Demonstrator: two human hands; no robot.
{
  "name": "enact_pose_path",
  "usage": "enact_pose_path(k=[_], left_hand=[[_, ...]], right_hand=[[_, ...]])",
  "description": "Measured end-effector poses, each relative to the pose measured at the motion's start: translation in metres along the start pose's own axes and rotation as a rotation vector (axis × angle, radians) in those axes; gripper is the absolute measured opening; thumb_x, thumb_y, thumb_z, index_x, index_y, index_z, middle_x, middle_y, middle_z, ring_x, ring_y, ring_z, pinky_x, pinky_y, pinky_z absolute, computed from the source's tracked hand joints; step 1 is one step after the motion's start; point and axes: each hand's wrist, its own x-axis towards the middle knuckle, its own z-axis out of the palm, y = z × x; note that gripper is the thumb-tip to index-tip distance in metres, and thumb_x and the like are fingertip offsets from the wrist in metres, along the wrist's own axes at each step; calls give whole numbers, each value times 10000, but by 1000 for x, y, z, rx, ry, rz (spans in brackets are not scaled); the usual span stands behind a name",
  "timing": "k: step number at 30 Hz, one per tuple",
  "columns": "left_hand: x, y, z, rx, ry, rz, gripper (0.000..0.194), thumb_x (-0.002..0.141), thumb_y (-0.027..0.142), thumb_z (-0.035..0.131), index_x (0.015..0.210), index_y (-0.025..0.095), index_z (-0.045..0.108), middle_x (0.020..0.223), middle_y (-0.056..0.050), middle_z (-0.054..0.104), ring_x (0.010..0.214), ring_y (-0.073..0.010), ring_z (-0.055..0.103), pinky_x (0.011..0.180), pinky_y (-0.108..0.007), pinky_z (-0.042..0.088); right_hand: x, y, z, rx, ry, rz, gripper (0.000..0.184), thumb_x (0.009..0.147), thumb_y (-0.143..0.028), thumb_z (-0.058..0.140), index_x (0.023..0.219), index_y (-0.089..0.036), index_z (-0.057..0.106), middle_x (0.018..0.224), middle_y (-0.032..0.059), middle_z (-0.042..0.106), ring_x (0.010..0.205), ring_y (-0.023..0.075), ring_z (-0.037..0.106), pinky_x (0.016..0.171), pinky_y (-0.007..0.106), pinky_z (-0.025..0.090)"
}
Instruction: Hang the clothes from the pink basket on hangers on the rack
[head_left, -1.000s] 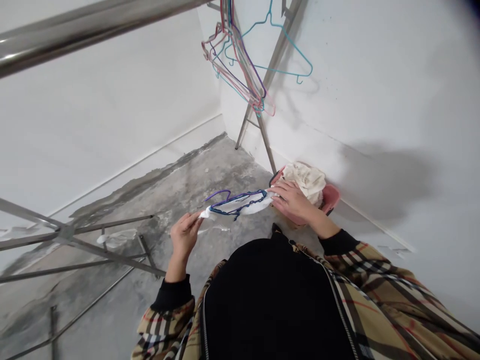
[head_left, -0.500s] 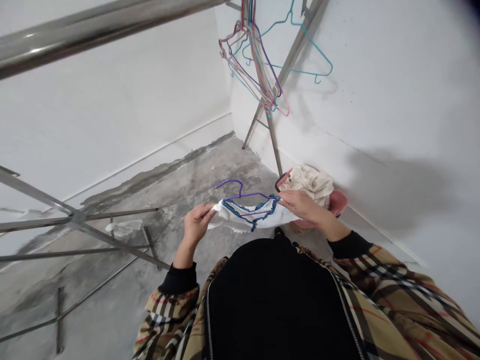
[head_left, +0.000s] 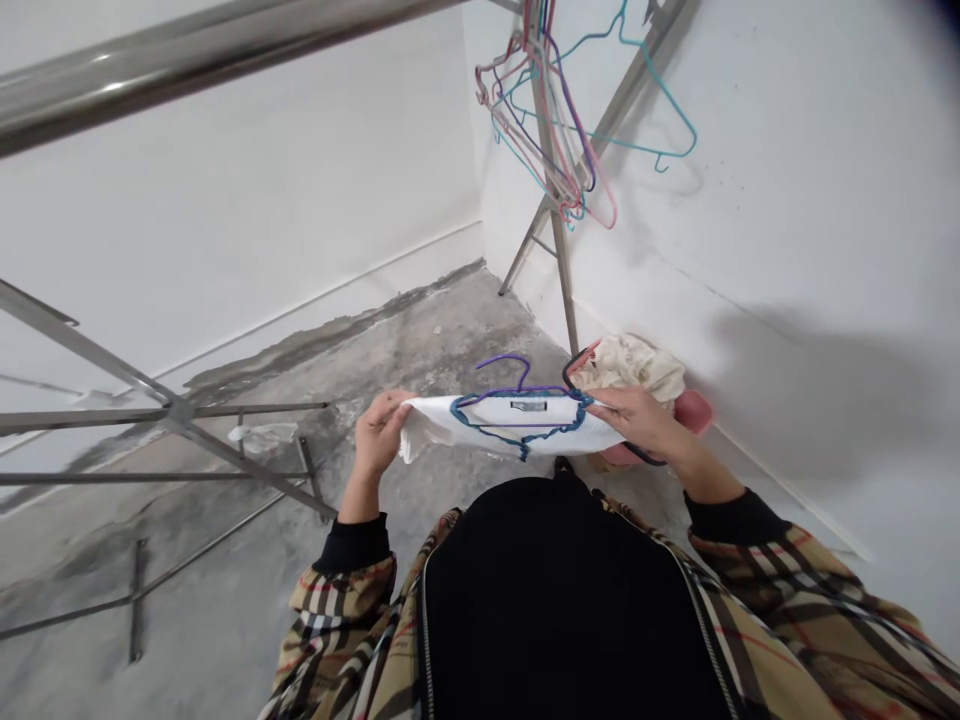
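Note:
My left hand (head_left: 379, 440) pinches one end of a white cloth garment (head_left: 495, 425) with a small label at its middle. My right hand (head_left: 637, 420) grips the other end, where a purple-and-blue wire hanger (head_left: 517, 400) sits inside the cloth, its hook sticking up above the fabric. Beyond my right hand stands a pink basket (head_left: 694, 410) holding crumpled cream laundry (head_left: 626, 368). A dark curved wire runs past the basket's edge by my right wrist. I cannot tell what it belongs to.
A steel drying rack's tube (head_left: 187, 60) crosses the top left, with its legs (head_left: 172, 415) standing on the bare concrete floor (head_left: 420, 340). Several coloured hangers (head_left: 547, 130) hang at the corner of the white walls. A plastic scrap (head_left: 262, 435) lies on the floor.
The garment is now pulled flat and wider between my hands, with the hanger fully inside it and its label showing. My view has shifted, so the background slides to the right.

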Motion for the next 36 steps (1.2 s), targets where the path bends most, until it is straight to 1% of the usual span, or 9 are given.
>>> enact_pose_path(k=[3, 8, 10, 13, 15, 20, 25, 30, 36], left_hand=[[1, -10, -2, 62, 245, -63, 341, 885, 413, 568, 1080, 168, 703, 1118, -124, 698, 1079, -215, 632, 939, -356, 485], [-5, 3, 22, 38, 323, -184, 374, 844, 406, 624, 1103, 141, 674, 1039, -130, 700, 900, -186, 647, 782, -304, 503], [-13, 19, 42, -111, 277, -229, 356, 843, 429, 616, 1025, 130, 684, 926, -107, 705, 801, -172, 639, 728, -293, 501], [-26, 49, 79, -406, -56, -299, 395, 824, 459, 638, 1065, 147, 672, 922, -84, 704, 782, -166, 630, 691, -280, 501], [-33, 65, 102, -556, -177, -367, 464, 826, 473, 641, 1168, 159, 628, 966, -75, 688, 748, -143, 604, 654, -263, 492], [-42, 75, 125, -604, -42, -386, 373, 845, 453, 630, 1094, 178, 596, 898, -33, 630, 755, -125, 570, 707, -249, 474], [-38, 60, 107, -538, -17, -413, 305, 900, 449, 528, 1011, 173, 596, 760, -3, 589, 648, -112, 541, 650, -251, 464], [-22, 53, 75, -630, 121, -483, 402, 878, 496, 534, 1122, 178, 549, 738, 27, 551, 603, -99, 549, 588, -238, 490], [0, 47, -7, -611, 399, -418, 575, 840, 503, 600, 1303, 175, 503, 637, 68, 496, 460, -67, 452, 439, -188, 385]], right_hand=[[-2, -3, 1, 38, 41, 26, 351, 935, -437, 482, 1065, -240, 741, 931, 71, 767, 801, 258, 700, 702, 358, 506], [6, -9, 18, 10, 74, 77, 344, 924, -442, 486, 1021, -234, 743, 869, 72, 762, 734, 247, 688, 653, 337, 480], [12, -16, 29, -2, 74, 105, 336, 934, -427, 472, 1029, -241, 734, 883, 72, 762, 768, 249, 693, 661, 327, 473], [24, -34, 51, -57, 48, 154, 329, 949, -396, 447, 1043, -227, 713, 878, 82, 759, 797, 248, 693, 673, 313, 462], [30, -50, 68, -106, -7, 177, 321, 960, -364, 429, 1071, -210, 688, 883, 87, 756, 802, 237, 690, 683, 301, 455], [34, -78, 102, -113, -172, 172, 320, 981, -253, 348, 1065, -154, 640, 978, 129, 737, 874, 241, 690, 744, 315, 468], [29, -70, 113, 88, -277, 44, 345, 980, -296, 350, 1172, -176, 610, 1064, 122, 719, 1007, 250, 674, 859, 357, 493], [31, -62, 120, 194, -248, -18, 406, 951, -363, 438, 1293, -182, 560, 1234, 127, 656, 1137, 243, 618, 983, 394, 478], [31, -52, 123, 273, -108, -32, 453, 916, -454, 479, 1268, -193, 592, 1114, 108, 685, 1013, 209, 657, 916, 356, 536]])
